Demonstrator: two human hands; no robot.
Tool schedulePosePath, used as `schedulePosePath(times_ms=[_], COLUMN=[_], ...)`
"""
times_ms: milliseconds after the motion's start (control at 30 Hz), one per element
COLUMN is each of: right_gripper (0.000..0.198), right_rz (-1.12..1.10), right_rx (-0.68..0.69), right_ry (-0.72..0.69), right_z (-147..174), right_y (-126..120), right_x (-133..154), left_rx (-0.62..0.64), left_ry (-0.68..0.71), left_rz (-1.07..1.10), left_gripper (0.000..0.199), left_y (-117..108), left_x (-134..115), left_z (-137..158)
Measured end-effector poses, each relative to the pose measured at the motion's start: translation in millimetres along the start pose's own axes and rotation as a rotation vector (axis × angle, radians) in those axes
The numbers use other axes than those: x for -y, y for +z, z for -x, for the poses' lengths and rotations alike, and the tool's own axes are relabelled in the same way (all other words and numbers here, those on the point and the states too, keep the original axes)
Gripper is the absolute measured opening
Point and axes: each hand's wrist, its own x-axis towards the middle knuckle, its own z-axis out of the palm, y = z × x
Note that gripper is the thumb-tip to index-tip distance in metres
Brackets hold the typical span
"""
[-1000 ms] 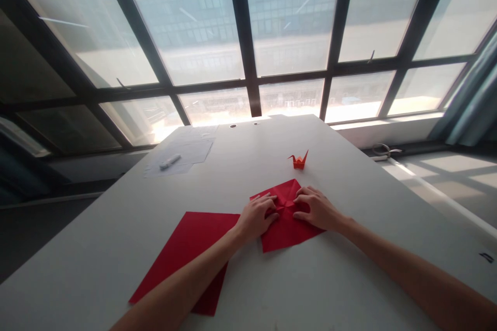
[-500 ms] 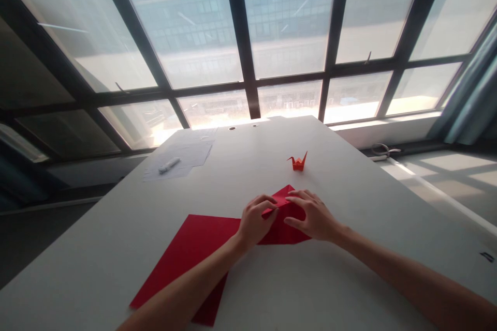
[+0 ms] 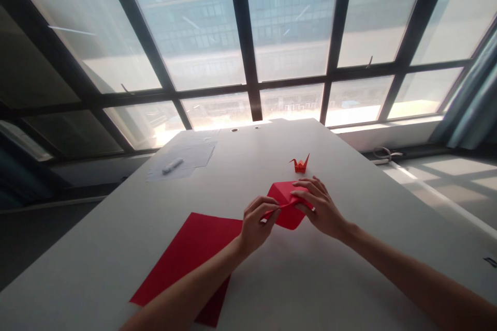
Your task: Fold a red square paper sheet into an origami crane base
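Observation:
Between my two hands a sheet of red paper (image 3: pixel 287 219) is bent along creases and partly lifted off the table. My left hand (image 3: pixel 259 220) pinches its left side between thumb and fingers. On the right side, my right hand (image 3: pixel 320 207) grips the paper, thumb near and fingers over the top. The fingers cover part of the folds. Beyond the hands stands a small orange-red folded paper crane (image 3: pixel 300 166). Another red sheet (image 3: pixel 190 253) lies flat under my left forearm, which hides its middle.
The white table (image 3: pixel 349 269) reaches to the large windows. White papers (image 3: pixel 198 155) with a pale marker-like tube (image 3: pixel 173 166) on them are at the back left. A coiled cable (image 3: pixel 382 153) is beyond the table's right edge.
The red paper has been raised and tilted, and its outline has changed from pointed to more boxy. My right hand has closed onto its right side; my left hand keeps its pinch.

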Motion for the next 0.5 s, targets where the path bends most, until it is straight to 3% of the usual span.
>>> schedulePosePath(times_ms=[200, 367, 500], right_gripper=[0.018, 0.026, 0.029], right_rz=[-0.08, -0.07, -0.097], right_rx=[0.017, -0.034, -0.081], right_ry=[-0.066, -0.038, -0.048], right_z=[-2, 0, 0], right_y=[-4, -3, -2], right_x=[-9, -12, -13], left_rx=[0.096, 0.085, 0.151], left_ry=[0.027, 0.077, 0.127], left_rz=[0.008, -0.083, -0.152], left_gripper=[0.005, 0.006, 0.007], left_y=[0, -1, -2], left_x=[1, 1, 0], left_z=[-2, -1, 0])
